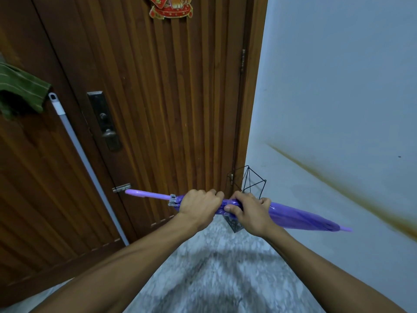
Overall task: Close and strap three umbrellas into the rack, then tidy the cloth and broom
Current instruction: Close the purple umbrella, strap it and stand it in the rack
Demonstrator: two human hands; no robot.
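The left hand [198,205] is curled round the folded purple umbrella [300,216] near its handle end, and the right hand [250,213] grips the gathered canopy just beside it, thumb pressed on the fabric. The umbrella lies level at waist height, handle toward the door [169,98], tip toward the wall [338,86]. This looks like the strapping step: the canopy is rolled tight, though the strap itself is hidden. Next it likely needs fastening, then tipping point-down into the wire rack [252,181] behind the hands. The broom [83,154] leans left; the green cloth [22,89] hangs above it.
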